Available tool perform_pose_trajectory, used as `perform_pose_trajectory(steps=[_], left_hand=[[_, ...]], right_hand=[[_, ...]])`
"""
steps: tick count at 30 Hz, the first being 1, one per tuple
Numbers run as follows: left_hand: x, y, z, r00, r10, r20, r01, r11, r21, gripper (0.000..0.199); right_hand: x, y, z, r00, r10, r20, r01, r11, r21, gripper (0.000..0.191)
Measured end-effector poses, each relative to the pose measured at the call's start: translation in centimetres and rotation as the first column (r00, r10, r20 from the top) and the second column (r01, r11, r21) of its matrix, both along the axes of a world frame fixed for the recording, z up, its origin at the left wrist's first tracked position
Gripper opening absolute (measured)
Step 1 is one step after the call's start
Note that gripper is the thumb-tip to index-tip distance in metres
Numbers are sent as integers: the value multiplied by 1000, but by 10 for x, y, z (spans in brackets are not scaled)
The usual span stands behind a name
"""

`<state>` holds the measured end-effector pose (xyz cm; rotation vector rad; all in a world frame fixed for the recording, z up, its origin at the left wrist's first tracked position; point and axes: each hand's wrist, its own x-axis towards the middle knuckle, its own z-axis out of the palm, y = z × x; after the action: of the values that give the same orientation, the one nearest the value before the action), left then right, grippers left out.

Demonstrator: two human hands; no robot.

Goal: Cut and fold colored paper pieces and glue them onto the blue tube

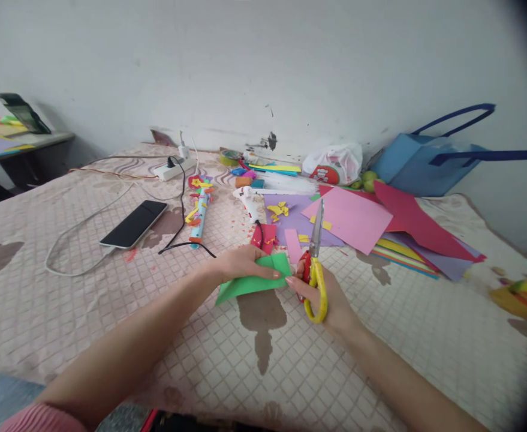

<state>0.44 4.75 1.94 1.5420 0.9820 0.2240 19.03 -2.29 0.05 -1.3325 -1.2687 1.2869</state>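
Note:
A folded piece of green paper (249, 285) lies low over the patterned cloth, between both hands. My left hand (245, 264) is closed on its left part, thumb on top and pointing right. With thumb and fingertips, my right hand (330, 297) touches the paper's right edge. That same hand holds scissors (317, 252) with one yellow and one red handle, their blades pointing up and away from me and looking closed. Just beyond the paper are a white hot glue gun (247, 204), red paper pieces (268, 235) and a pink strip (292, 246).
Pink (351, 216) and red sheets (418, 219) lie at the right, before a blue bag (418, 165). A phone (136, 225) on a white cable and a power strip (175, 170) are at the left. A decorated light-blue stick (199, 216) stands nearer the middle.

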Motion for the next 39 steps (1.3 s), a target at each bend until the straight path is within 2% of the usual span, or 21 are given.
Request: perform_pose_trajectory(steps=[3,6,10,14,17,20,24,29,35,39], left_hand=[[0,-1,0,1000,-5,-7,5,1000,-4,37],[-1,0,0,994,37,99,-23,991,-133,33],[-5,5,3,950,180,256,-98,948,-304,30],[-9,13,5,899,317,302,-181,897,-404,32],[-12,18,4,870,363,333,-198,877,-438,34],[-15,22,3,846,391,363,-194,859,-474,34],[-17,25,5,820,439,368,-196,818,-541,26],[-18,26,7,795,487,361,-223,788,-573,23],[-17,25,8,791,501,352,-238,782,-576,22],[-17,24,9,779,516,356,-249,776,-579,20]], right_hand=[[0,-1,0,1000,-24,11,23,999,32,31],[2,-4,0,1000,-3,-19,4,997,81,30],[1,-11,2,963,133,-235,-108,988,114,37],[-5,-24,5,811,310,-497,-321,945,65,51],[-9,-34,4,683,386,-621,-500,866,-12,60],[-11,-41,0,588,396,-705,-605,794,-59,65],[-13,-47,-4,521,367,-770,-655,751,-85,68],[-13,-49,-9,484,364,-796,-682,726,-83,72],[-14,-47,-12,487,362,-795,-694,713,-101,72],[-14,-47,-10,517,350,-781,-681,721,-128,71]])
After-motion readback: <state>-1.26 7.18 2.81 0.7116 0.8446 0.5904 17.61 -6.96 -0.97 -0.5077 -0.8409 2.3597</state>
